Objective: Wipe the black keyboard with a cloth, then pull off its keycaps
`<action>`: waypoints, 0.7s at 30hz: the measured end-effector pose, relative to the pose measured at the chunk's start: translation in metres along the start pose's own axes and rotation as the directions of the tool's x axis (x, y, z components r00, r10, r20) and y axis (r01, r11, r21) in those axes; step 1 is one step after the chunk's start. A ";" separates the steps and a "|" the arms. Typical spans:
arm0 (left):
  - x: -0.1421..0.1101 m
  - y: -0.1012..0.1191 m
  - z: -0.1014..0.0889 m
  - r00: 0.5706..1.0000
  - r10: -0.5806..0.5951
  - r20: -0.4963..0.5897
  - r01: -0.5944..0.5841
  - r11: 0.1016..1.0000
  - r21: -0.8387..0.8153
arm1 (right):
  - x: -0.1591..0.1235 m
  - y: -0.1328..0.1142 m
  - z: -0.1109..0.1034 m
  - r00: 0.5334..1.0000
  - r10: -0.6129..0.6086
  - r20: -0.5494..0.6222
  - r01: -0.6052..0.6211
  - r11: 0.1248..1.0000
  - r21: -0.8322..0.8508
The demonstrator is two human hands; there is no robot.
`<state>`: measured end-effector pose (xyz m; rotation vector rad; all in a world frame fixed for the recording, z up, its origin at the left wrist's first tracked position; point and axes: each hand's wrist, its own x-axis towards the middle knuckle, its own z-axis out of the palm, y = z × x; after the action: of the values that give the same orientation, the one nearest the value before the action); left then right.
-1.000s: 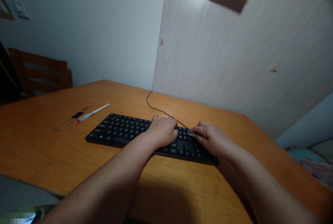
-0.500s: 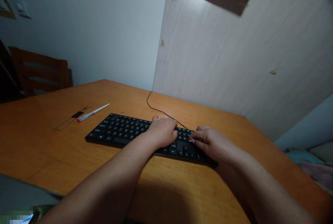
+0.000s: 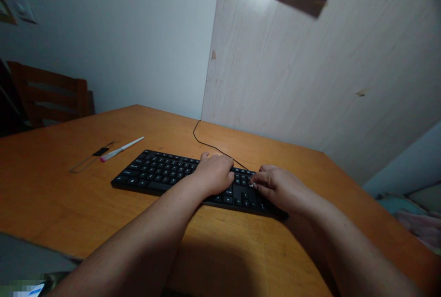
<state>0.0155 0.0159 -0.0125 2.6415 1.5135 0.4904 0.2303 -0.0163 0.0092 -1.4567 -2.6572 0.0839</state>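
Observation:
A black keyboard (image 3: pixel 156 168) lies at a slant on the wooden table. My left hand (image 3: pixel 215 173) rests palm down across its middle, with the fingers curled over toward the far edge and the thumb on the near right. Over the number keys at the right end, my right hand (image 3: pixel 275 184) is closed in a pinch. A small white bit (image 3: pixel 252 185) shows at its fingertips against the keys; its kind cannot be made out. My right palm and wrist hide the keyboard's right edge.
Left of the keyboard lie a white brush-like stick (image 3: pixel 122 149) with a pink end and a thin wire piece with a black block (image 3: pixel 100 151). A black cable (image 3: pixel 206 144) runs to the wall. A wooden chair (image 3: pixel 51 90) stands at the far left.
The view has shifted very slightly. Both hands keep their places on the keyboard, with hardly any visible motion at the right fingertips.

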 end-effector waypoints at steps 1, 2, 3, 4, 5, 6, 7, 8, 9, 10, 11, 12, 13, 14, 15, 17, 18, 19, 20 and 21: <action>0.000 0.000 0.000 1.000 0.001 0.003 -0.001 1.000 0.001 | 0.000 0.000 0.000 1.000 -0.003 0.004 0.003 1.000 0.000; 0.000 0.000 -0.001 1.000 0.000 0.008 0.000 1.000 0.003 | 0.000 0.000 0.000 1.000 -0.006 0.002 0.006 1.000 0.002; -0.001 0.001 -0.001 1.000 -0.002 0.013 0.002 1.000 0.005 | -0.001 0.000 0.000 1.000 -0.008 -0.003 0.008 1.000 0.005; -0.001 0.001 -0.001 1.000 -0.004 0.016 0.004 1.000 0.006 | -0.001 0.000 0.001 1.000 -0.007 -0.012 0.007 1.000 0.009; -0.001 0.001 -0.002 1.000 -0.007 0.019 0.007 1.000 0.006 | 0.000 0.000 0.002 1.000 -0.004 -0.025 0.004 1.000 0.014; -0.001 0.001 -0.002 1.000 -0.008 0.022 0.008 1.000 0.006 | 0.000 0.000 0.003 0.999 0.000 -0.042 0.001 1.000 0.019; -0.001 0.002 -0.003 1.000 -0.009 0.024 0.009 1.000 0.005 | 0.000 0.000 0.005 0.998 0.004 -0.062 -0.003 1.000 0.026; -0.001 0.002 -0.004 1.000 -0.008 0.024 0.008 1.000 0.005 | 0.001 -0.001 0.007 0.997 0.007 -0.082 -0.004 0.999 0.033; -0.001 0.002 -0.004 1.000 -0.005 0.024 0.005 1.000 0.005 | 0.001 -0.002 0.008 0.995 0.006 -0.096 -0.002 0.999 0.040; -0.001 0.003 -0.005 1.000 -0.004 0.023 0.004 1.000 0.005 | 0.002 -0.003 0.009 0.995 0.002 -0.103 0.003 0.999 0.045; -0.001 0.003 -0.005 1.000 -0.003 0.022 0.003 1.000 0.006 | 0.002 -0.004 0.010 0.995 -0.003 -0.100 0.008 0.999 0.047; -0.001 0.003 -0.005 1.000 -0.004 0.022 0.004 1.000 0.007 | 0.003 -0.005 0.010 0.996 -0.008 -0.088 0.012 0.999 0.047; -0.001 0.003 -0.005 1.000 -0.005 0.023 0.005 1.000 0.007 | 0.003 -0.006 0.010 0.997 -0.012 -0.072 0.015 0.999 0.045; -0.001 0.003 -0.005 1.000 -0.008 0.023 0.007 1.000 0.008 | 0.004 -0.006 0.010 0.998 -0.014 -0.055 0.016 0.999 0.042; -0.001 0.003 -0.005 1.000 -0.009 0.021 0.009 1.000 0.009 | 0.004 -0.005 0.010 0.999 -0.014 -0.041 0.016 0.999 0.041; -0.001 0.003 -0.004 1.000 -0.006 0.015 0.006 1.000 0.010 | 0.005 -0.004 0.010 1.000 -0.019 -0.025 0.020 0.999 0.043; -0.002 0.003 -0.004 1.000 -0.003 0.011 0.003 1.000 0.009 | 0.006 -0.004 0.010 0.999 -0.020 -0.028 0.022 0.999 0.045; -0.002 0.003 -0.003 1.000 -0.001 0.007 0.001 1.000 0.009 | 0.006 -0.004 0.011 0.999 -0.019 -0.037 0.021 0.999 0.046; -0.002 0.003 -0.003 1.000 0.000 0.005 0.000 1.000 0.010 | 0.007 -0.004 0.011 0.999 -0.017 -0.049 0.019 0.999 0.044; -0.002 0.003 -0.003 1.000 0.001 0.003 -0.001 1.000 0.010 | 0.007 -0.005 0.011 0.998 -0.013 -0.060 0.015 0.999 0.040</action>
<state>0.0159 0.0126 -0.0095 2.6498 1.5180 0.4804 0.2210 -0.0125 -0.0007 -1.4058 -2.6021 0.0909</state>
